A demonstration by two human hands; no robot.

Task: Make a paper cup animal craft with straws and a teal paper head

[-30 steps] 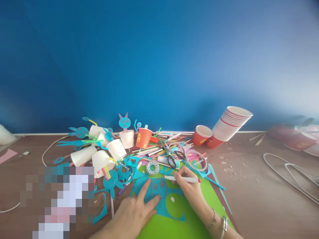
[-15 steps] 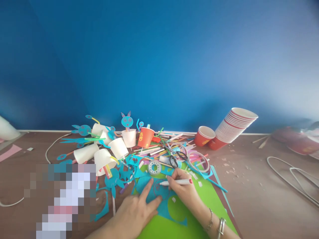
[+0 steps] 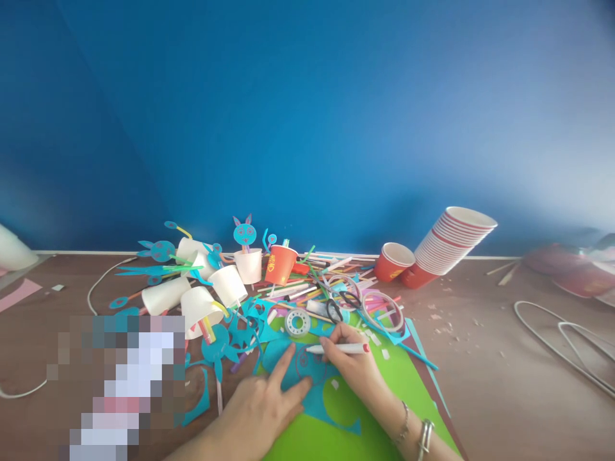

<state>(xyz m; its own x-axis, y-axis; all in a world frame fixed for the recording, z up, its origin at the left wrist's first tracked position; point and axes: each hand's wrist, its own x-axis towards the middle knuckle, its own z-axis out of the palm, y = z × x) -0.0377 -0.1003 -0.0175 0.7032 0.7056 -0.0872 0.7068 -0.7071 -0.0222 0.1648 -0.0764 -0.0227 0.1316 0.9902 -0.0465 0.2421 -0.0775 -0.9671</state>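
Note:
A white marker with a red end (image 3: 353, 349) is held in my right hand (image 3: 353, 368), fingers pinched round it near the tip. Its tip is at a blue paper sheet (image 3: 317, 400), beside a small spiral drawn in dark reddish lines. My left hand (image 3: 264, 403) lies on the left part of that sheet with its fingers spread, nothing in its grasp. Under the blue sheet is bright green paper (image 3: 384, 397). A grey tape roll (image 3: 298, 323) and black-handled scissors (image 3: 335, 311) lie just beyond my hands.
Several white cups (image 3: 229, 286) with straws and blue paper figures crowd the left. Beyond are a red cup (image 3: 280, 265) and many loose straws. A tall leaning cup stack (image 3: 449, 250) stands back right, with paper scraps and a white cable (image 3: 557, 326) nearby. Blurred squares cover the lower left.
The marker and its tip have shifted slightly up and left on the blue sheet. My left hand has stayed in place.

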